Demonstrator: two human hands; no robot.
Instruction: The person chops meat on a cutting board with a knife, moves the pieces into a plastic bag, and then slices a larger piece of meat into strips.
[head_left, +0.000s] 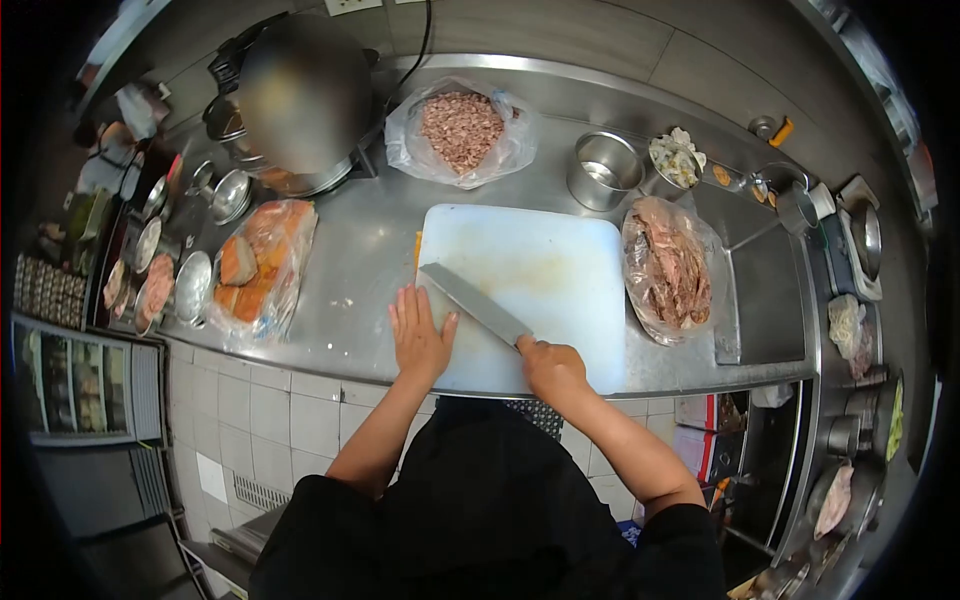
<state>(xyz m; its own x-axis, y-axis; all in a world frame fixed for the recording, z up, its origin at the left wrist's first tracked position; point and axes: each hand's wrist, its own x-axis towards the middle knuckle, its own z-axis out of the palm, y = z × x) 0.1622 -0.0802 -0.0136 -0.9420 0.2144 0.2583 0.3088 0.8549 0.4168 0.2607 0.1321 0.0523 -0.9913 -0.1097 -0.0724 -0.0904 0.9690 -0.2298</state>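
On the steel table (pixel 370 235), the white rectangular plastic board (pixel 530 240) lies under the long grey metal knife (pixel 478 306), which the right hand (pixel 556 371) holds in a closed grip. The left hand (pixel 421 345) is open and flat, holding nothing, at the board's left edge, near the knife's tip. The small pink meat pieces (pixel 462 130) look already cut; the brown meat (pixel 672 262) and the orange slabs (pixel 238 262) remain in larger pieces.

Black top, pretty loose, with short black sleeves (pixel 322 525) ending around the elbows. Hands are bare, no gloves.
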